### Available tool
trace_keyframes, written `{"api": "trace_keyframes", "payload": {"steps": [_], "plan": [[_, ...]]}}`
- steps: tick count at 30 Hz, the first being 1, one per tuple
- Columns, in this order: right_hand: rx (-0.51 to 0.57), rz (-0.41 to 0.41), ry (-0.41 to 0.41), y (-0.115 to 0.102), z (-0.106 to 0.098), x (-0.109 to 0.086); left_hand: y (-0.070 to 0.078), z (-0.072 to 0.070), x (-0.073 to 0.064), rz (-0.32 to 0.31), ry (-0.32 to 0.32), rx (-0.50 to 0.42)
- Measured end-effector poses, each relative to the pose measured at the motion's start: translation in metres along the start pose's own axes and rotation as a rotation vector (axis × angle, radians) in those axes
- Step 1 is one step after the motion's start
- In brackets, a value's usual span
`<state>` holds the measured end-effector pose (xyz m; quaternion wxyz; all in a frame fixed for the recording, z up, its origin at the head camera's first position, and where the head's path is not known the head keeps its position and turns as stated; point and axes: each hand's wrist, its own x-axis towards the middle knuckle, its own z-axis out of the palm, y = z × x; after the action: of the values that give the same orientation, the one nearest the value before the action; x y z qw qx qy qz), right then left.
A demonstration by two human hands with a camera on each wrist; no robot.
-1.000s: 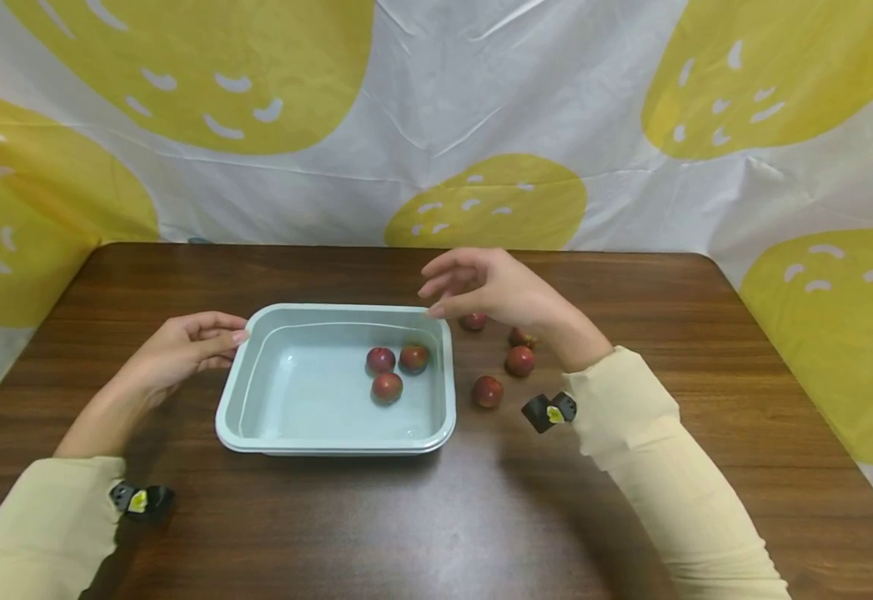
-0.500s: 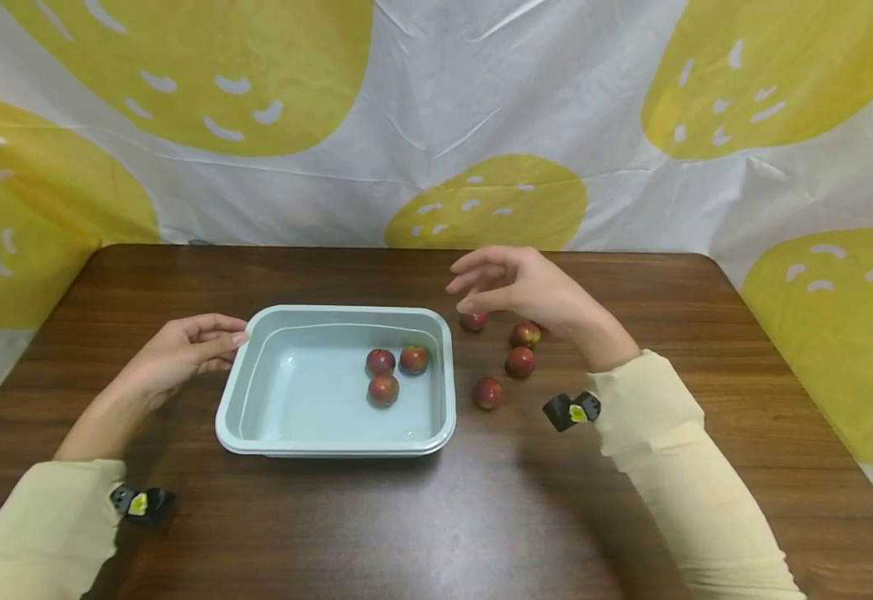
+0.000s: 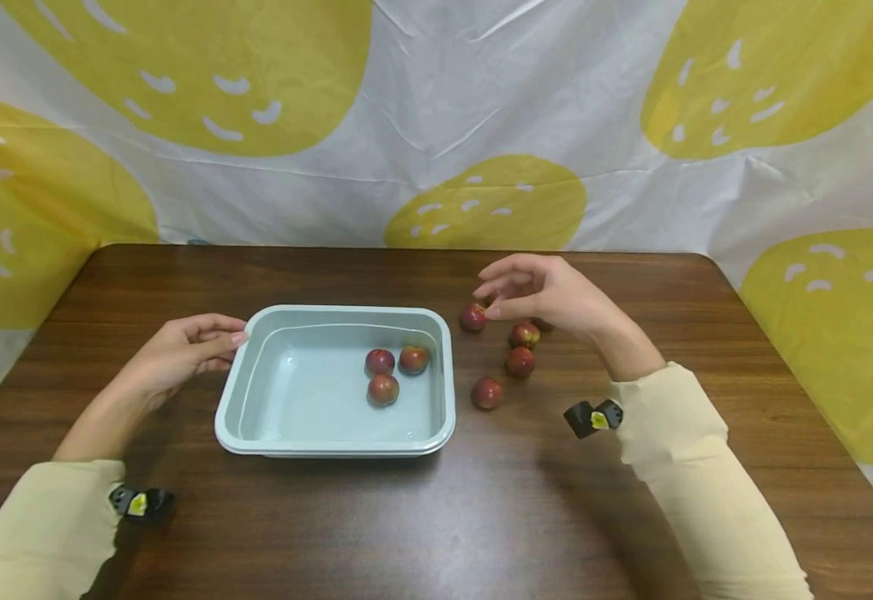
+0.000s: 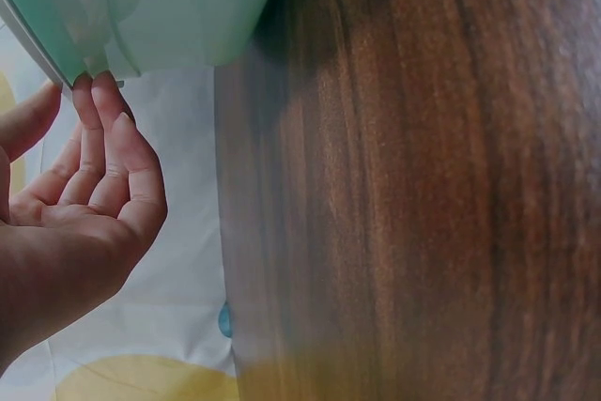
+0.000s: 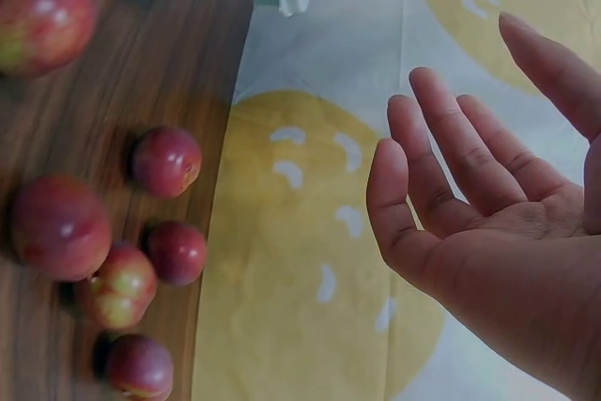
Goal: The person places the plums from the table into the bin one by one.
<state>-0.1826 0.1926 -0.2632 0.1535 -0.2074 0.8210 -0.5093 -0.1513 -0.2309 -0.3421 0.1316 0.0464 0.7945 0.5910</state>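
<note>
I saw the left hand [image 3: 179,350] pinch the plastic basin [image 3: 331,446]; the right hand [image 3: 549,296], loosely curved and empty, hung near the plums [image 3: 473,317]

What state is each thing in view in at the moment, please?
Basin, right side up, uncovered, on the table
Fruits in basin, three, close together, looking whole
Loose fruits, at least six, on the table, looking whole
Left hand, gripping the basin's rim
Right hand, empty, fingers loosely bent, near the loose fruits
Backdrop, hanging, creased
</note>
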Motion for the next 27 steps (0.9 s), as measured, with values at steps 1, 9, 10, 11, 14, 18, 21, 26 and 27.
{"api": "trace_keyframes", "payload": {"steps": [1, 9, 10, 11, 14, 18, 21, 26, 27], "plan": [[-0.006, 0.002, 0.001, 0.002, -0.001, -0.001, 0.0, 0.0, 0.0, 0.001, 0.001, -0.002], [0.004, 0.034, -0.005, 0.018, -0.002, -0.01, 0.0, 0.0, 0.0, -0.006, 0.002, 0.015], [0.004, 0.035, -0.006, 0.02, -0.001, -0.012, 0.0, 0.0, 0.0, -0.007, 0.002, 0.016], [0.004, 0.036, -0.005, 0.023, -0.001, -0.013, 0.0, 0.0, 0.0, -0.007, 0.001, 0.017], [0.001, 0.027, 0.0, 0.03, 0.0, -0.015, 0.0, 0.0, 0.001, -0.008, -0.004, 0.017], [-0.001, 0.0, 0.006, 0.039, 0.004, -0.019, 0.0, 0.0, 0.0, -0.01, -0.006, 0.016], [-0.017, -0.003, 0.01, 0.045, 0.006, -0.022, 0.0, 0.0, -0.001, -0.01, -0.003, 0.011], [-0.005, -0.001, 0.002, 0.054, 0.011, -0.026, 0.0, 0.0, 0.0, -0.009, -0.002, 0.008], [0.007, 0.001, -0.001, 0.057, 0.012, -0.027, 0.0, 0.0, 0.0, -0.009, -0.002, 0.01]]}}
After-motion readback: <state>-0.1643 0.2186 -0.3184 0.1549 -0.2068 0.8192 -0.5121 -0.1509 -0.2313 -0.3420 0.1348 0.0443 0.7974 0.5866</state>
